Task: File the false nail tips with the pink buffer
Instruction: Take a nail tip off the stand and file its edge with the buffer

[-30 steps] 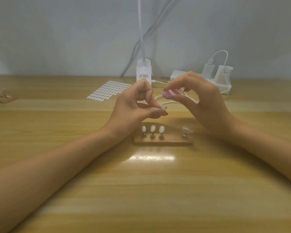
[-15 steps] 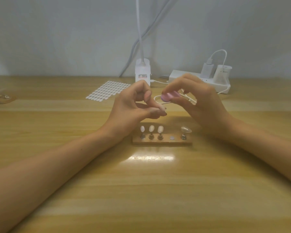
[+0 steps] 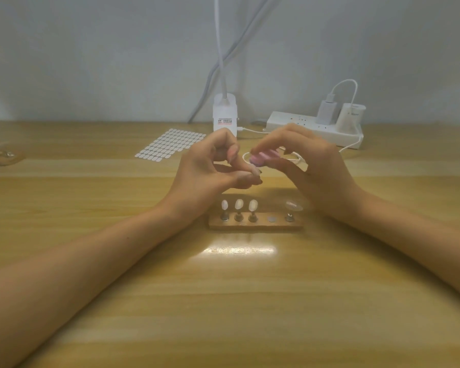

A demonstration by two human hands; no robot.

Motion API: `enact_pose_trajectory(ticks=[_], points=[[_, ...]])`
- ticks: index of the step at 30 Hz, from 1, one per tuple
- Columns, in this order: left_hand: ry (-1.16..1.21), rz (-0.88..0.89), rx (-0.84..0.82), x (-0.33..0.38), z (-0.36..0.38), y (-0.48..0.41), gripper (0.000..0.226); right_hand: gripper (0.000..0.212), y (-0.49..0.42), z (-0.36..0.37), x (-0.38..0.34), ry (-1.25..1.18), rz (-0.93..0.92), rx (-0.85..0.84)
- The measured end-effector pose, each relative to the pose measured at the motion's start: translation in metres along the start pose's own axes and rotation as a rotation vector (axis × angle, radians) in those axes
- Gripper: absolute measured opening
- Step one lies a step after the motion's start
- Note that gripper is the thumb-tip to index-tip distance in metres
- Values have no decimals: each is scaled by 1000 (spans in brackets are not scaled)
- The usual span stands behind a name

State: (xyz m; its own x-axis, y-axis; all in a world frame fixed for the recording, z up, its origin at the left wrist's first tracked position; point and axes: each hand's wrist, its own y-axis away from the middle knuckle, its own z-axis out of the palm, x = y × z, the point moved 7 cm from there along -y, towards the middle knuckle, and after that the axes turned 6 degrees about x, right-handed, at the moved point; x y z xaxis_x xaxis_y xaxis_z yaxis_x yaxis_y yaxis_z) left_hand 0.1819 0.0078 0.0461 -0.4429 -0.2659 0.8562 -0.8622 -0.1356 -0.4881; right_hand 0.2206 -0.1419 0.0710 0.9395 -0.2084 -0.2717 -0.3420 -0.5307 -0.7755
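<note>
Plainly the right hand (image 3: 316, 166) pinches the pink buffer (image 3: 260, 158); lamp label (image 3: 225, 121) unreadable.

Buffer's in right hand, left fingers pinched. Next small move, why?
Probably draw the pink buffer across whatever the left hand pinches: the right hand holds it close to that pinch, and the wooden stand shows one bare slot. The pinched item is too blurred to identify.

The left forearm (image 3: 91, 261) and right forearm (image 3: 409, 235) are bare to the frame's edge. The left hand (image 3: 205, 171) has longish, rounded fingernails (image 3: 234, 153). The right hand's (image 3: 316, 166) nails are blurred.
</note>
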Motion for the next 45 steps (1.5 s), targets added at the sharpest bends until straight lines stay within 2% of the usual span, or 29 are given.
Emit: enact_pose_trajectory(ticks=[3,6,8,10,12,14,19,22,24,27,29,32,34,36,39,41,45], points=[[17,-8,4,-1,0,1,42,8,-1,-9,2,-21,40,77],[11,-13,1,-2,-1,1,40,10,-1,0,-7,-40,-41,-3],[-2,-6,-5,0,0,2,41,10,-1,0,3,-20,27,-25],[-1,-2,-10,2,1,3,42,9,-1,-7,9,-10,81,33],[2,-9,2,2,0,2,41,10,-1,-7,-1,-49,9,47],[-9,-13,-5,1,1,2,40,11,0,2,-10,-66,-82,-26],[-4,-30,0,2,2,4,42,11,-1,-10,3,-12,11,50],[-5,-43,20,1,-1,2,42,10,2,0,-11,-75,-97,-9],[7,-55,25,0,-1,2,42,8,2,2,-3,-52,-42,-20],[32,-59,16,1,0,4,41,8,1,-12,11,-27,51,82],[33,-62,15,0,0,3,40,8,2,-11,5,-66,7,95],[24,-65,7,-1,-1,2,40,11,4,1,6,-67,-4,4],[22,-67,12,-1,0,2,41,10,3,-5,15,-47,72,55],[15,-70,14,-2,1,2,41,9,2,-12,13,-73,65,117],[5,-71,3,-3,1,1,40,12,3,1,-3,-89,-58,7],[2,-78,8,-3,0,2,41,13,4,2,3,-44,-21,-20],[5,-76,6,-3,1,2,41,10,3,-13,8,-27,37,92]])
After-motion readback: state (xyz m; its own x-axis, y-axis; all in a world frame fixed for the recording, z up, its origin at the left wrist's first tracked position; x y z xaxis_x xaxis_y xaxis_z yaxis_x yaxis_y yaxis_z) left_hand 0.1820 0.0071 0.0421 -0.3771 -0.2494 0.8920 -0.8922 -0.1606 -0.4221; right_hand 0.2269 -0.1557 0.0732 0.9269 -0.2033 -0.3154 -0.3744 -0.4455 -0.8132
